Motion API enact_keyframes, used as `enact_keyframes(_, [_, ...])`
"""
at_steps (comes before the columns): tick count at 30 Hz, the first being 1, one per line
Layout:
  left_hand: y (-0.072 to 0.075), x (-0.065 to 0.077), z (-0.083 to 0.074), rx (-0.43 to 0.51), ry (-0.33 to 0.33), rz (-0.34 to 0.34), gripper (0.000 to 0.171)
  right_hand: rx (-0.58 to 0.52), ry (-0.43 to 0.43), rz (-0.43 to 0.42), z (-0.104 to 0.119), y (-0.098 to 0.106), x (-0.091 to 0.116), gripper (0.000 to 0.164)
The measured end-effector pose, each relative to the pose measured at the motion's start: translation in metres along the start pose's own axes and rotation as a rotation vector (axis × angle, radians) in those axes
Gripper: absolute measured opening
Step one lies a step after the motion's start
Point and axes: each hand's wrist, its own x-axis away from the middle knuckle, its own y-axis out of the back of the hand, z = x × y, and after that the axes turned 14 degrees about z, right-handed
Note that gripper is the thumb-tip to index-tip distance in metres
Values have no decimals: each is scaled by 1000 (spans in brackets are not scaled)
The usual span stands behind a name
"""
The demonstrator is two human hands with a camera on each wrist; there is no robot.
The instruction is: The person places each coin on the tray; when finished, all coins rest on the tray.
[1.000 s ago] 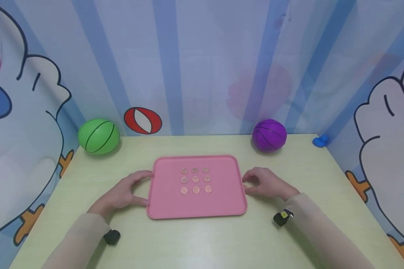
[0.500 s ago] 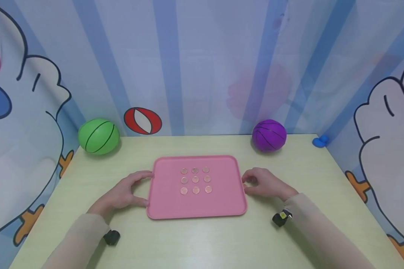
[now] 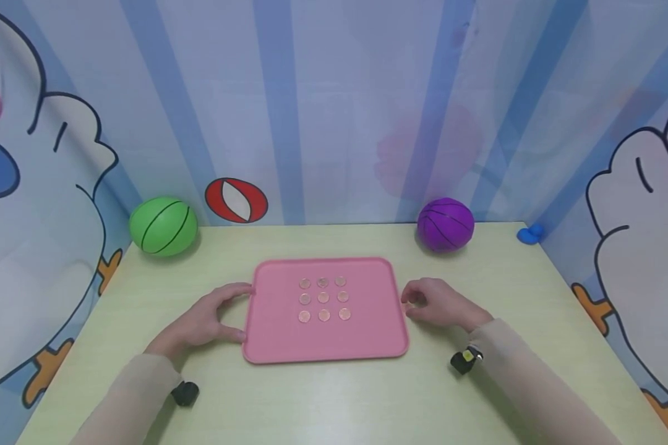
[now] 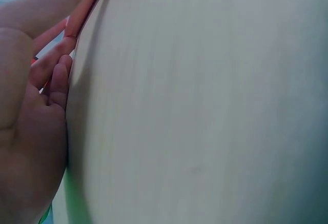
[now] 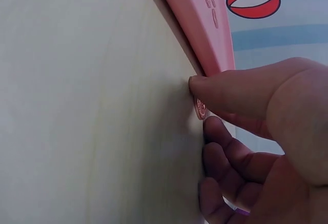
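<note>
A pink tray (image 3: 278,327) lies on the table with several copper-coloured coins (image 3: 323,297) on it, set in three rows. At its left rim my left hand (image 3: 197,320) rests with thumb and fingers spread apart, their tips touching the edge. Just beyond the right rim is my right hand (image 3: 436,303), low over the table. Seen from the right wrist, its thumb and forefinger pinch another coin (image 5: 200,109) close beside the tray wall; the other fingers are bent. In the left wrist view the fingers (image 4: 60,83) lie against the tabletop.
A green ball (image 3: 164,226) stands at the table's back left and a purple ball (image 3: 445,224) at the back right. A small blue object (image 3: 530,233) sits in the far right corner. Patterned cloth (image 3: 334,111) encloses the back and sides of the table (image 3: 312,408).
Tray, coins and left hand keep their places. My right hand shifts only very slightly beside the tray's right rim.
</note>
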Motion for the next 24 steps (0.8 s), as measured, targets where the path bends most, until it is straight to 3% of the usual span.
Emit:
enact_keyframes(4, [1,0,1,-2,-31,-1,96,4,-22,26,0,4,0,6])
enact_keyframes(24, [0,1,-2,-19,-18,-6,93,72,30,38,3,4,1,9])
